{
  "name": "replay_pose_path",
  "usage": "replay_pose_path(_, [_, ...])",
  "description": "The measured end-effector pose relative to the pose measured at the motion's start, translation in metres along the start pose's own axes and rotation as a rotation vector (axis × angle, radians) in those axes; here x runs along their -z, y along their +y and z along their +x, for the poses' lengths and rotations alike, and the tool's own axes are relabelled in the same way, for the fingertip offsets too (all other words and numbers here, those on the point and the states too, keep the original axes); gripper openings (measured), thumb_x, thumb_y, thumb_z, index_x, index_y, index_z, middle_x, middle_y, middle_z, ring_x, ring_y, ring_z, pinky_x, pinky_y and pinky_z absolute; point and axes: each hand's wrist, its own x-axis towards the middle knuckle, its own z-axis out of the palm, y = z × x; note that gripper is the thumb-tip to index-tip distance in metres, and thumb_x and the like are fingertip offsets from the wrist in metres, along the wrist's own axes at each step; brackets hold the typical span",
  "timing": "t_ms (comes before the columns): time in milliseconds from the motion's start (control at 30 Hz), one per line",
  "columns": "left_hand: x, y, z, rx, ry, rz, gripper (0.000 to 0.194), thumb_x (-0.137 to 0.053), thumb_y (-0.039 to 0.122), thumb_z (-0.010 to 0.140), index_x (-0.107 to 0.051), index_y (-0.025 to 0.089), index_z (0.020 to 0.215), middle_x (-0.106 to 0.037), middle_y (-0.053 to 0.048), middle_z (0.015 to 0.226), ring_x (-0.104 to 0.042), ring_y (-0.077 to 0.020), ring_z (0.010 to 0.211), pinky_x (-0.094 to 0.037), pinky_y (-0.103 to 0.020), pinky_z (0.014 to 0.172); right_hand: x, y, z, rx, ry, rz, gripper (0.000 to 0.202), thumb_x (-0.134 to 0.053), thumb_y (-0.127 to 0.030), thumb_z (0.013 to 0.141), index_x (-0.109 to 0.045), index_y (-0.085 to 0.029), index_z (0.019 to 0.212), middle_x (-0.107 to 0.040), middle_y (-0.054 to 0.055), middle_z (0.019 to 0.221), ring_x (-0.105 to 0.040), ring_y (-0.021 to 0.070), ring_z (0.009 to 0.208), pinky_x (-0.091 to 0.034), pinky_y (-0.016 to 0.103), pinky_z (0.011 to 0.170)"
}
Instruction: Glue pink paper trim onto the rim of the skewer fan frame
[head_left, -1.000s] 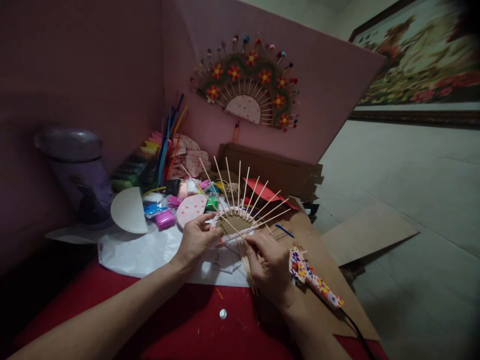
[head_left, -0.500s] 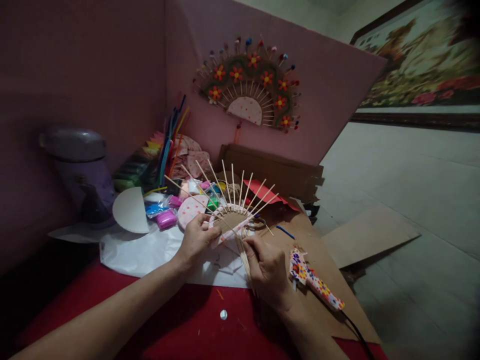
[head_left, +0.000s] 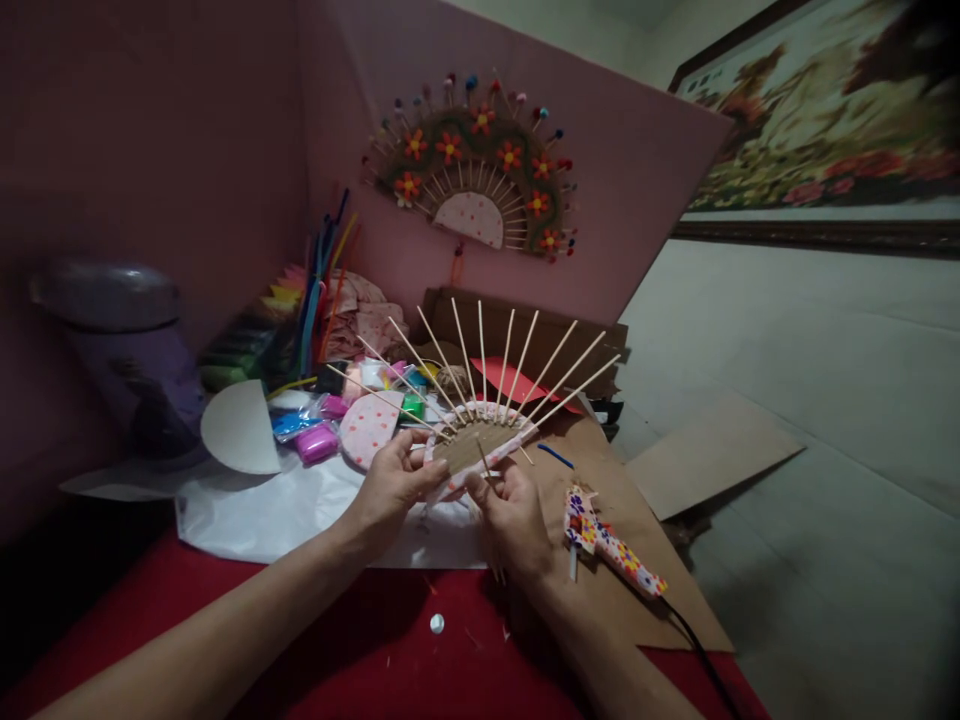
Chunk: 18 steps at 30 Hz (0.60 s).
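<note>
A cardboard half circle [head_left: 474, 447] with a pink spotted edge stands fanned with several thin wooden sticks [head_left: 481, 350] above the table. Its left end is pinched between the thumb and fingers of my left hand [head_left: 401, 475]. My right hand [head_left: 514, 510] is closed at the lower right edge, holding loose wooden sticks; one tip pokes up over the cardboard and others hang below the palm. Behind my left hand lies a pink spotted half circle [head_left: 369, 430]. A flower-patterned glue gun [head_left: 615, 548] rests to the right of my right hand.
Clay packets [head_left: 316, 442], a white half circle [head_left: 240, 428] and a purple tumbler [head_left: 131, 370] are at the left. A finished fan decoration [head_left: 480, 150] hangs on the pink board. Brown cardboard [head_left: 675, 610] lies under the glue gun, with its black cord trailing forward.
The stick-fanned half circle is raised a little and turned more upright. My right hand has moved up and closer to its lower edge. The camera view has shifted slightly right.
</note>
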Motion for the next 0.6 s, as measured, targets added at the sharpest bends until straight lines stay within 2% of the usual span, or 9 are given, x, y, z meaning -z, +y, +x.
replay_pose_path(67, [-0.002,-0.004,-0.001,0.021,-0.014,0.015,0.042,-0.073,0.020,0.059,-0.046,0.016,0.091,-0.067,-0.002,0.072,-0.065,-0.0174,0.060,-0.054,-0.035,0.062,-0.001,0.001,0.002,0.007,0.000,0.029,0.029,-0.061,-0.043,0.073,-0.052,-0.019,0.086,-0.059,0.000,0.064,-0.053,0.0139,0.051,-0.040,0.026,0.049])
replay_pose_path(133, [-0.002,-0.006,0.000,0.035,0.021,0.039,0.043,-0.074,0.021,0.057,-0.048,0.015,0.090,-0.067,-0.003,0.071,-0.064,-0.0176,0.058,-0.054,-0.036,0.061,0.001,0.002,0.003,0.006,-0.002,0.002,0.028,-0.057,-0.046,0.075,-0.053,-0.019,0.081,-0.059,0.001,0.065,-0.053,0.0144,0.053,-0.040,0.026,0.050])
replay_pose_path(367, [0.011,0.003,0.011,0.023,0.273,0.185,0.035,-0.074,0.018,0.052,-0.054,0.012,0.081,-0.066,-0.003,0.063,-0.062,-0.0157,0.051,-0.052,-0.029,0.051,0.009,0.007,0.003,0.070,0.018,-0.449,0.036,-0.052,-0.045,0.078,-0.052,-0.016,0.058,-0.040,-0.004,0.052,-0.035,0.0098,0.051,-0.028,0.022,0.047])
replay_pose_path(500, [0.017,0.005,0.015,0.048,0.258,0.242,0.032,-0.074,0.019,0.051,-0.058,0.010,0.078,-0.065,-0.003,0.057,-0.059,-0.0149,0.046,-0.047,-0.024,0.044,0.007,0.009,0.000,0.124,0.004,-0.540,0.035,-0.051,-0.042,0.079,-0.047,-0.017,0.056,-0.037,-0.005,0.052,-0.033,0.0096,0.052,-0.027,0.022,0.047])
replay_pose_path(600, [0.020,0.005,0.017,0.038,0.271,0.230,0.034,-0.074,0.020,0.051,-0.059,0.010,0.079,-0.066,-0.004,0.058,-0.060,-0.0155,0.048,-0.047,-0.024,0.045,0.007,0.008,-0.001,0.147,0.008,-0.599,0.035,-0.050,-0.041,0.080,-0.045,-0.018,0.055,-0.035,-0.005,0.052,-0.033,0.0094,0.051,-0.026,0.022,0.047])
